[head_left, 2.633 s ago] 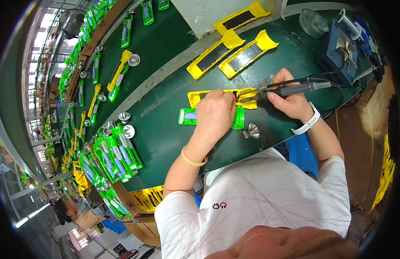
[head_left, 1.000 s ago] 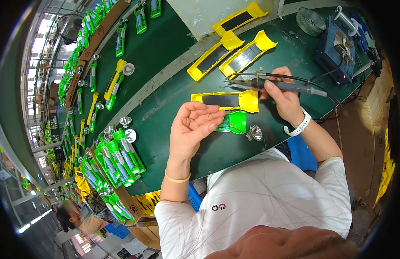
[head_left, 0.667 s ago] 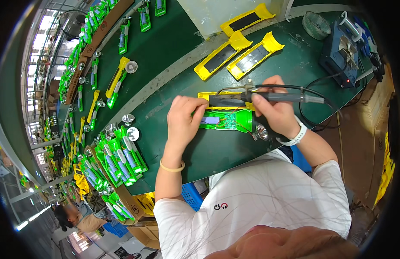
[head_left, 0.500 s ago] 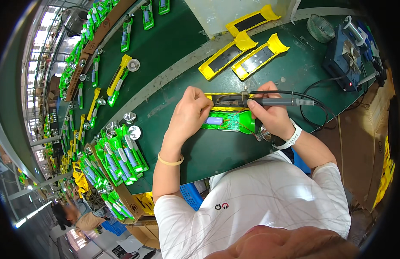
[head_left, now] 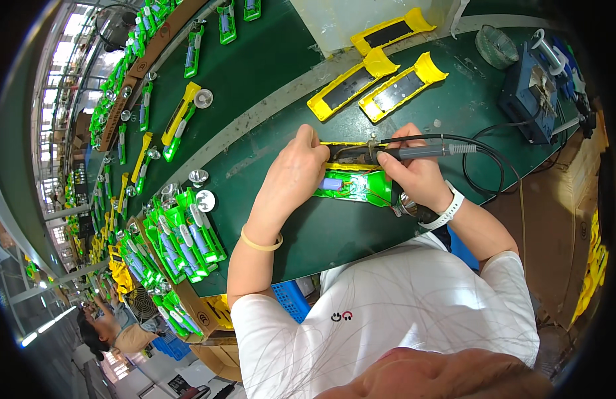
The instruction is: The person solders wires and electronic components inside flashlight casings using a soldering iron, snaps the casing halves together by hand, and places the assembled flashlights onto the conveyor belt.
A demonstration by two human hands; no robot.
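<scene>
- Right hand [head_left: 414, 169]: thumb and fingers closed round the iron [head_left: 424, 152], whose handle points rightward and whose dark front part lies over the near yellow shell [head_left: 353, 167]; contact with the shell cannot be told.
- Left hand [head_left: 293, 171]: fingers curled together at the left end of that shell; fingertips hidden, so whether they grip anything cannot be told.
- Near yellow shell: lying lengthwise on the green table [head_left: 268, 133], between the hands, partly covered by the iron.
- Green shell [head_left: 377, 188]: just in front of the yellow one, nearer the person, with a violet cell [head_left: 332, 184] at its left end; a reflector [head_left: 406, 206] sits by its right end, partly hidden by the right hand.
- Three yellow shells [head_left: 402, 91]: at the far side, dark panels facing up.
- Blue station [head_left: 524, 110]: far right, beside a bowl [head_left: 495, 48] and a spool [head_left: 548, 52].
- Green units [head_left: 181, 239]: piled at left, near two loose reflectors [head_left: 205, 201].
</scene>
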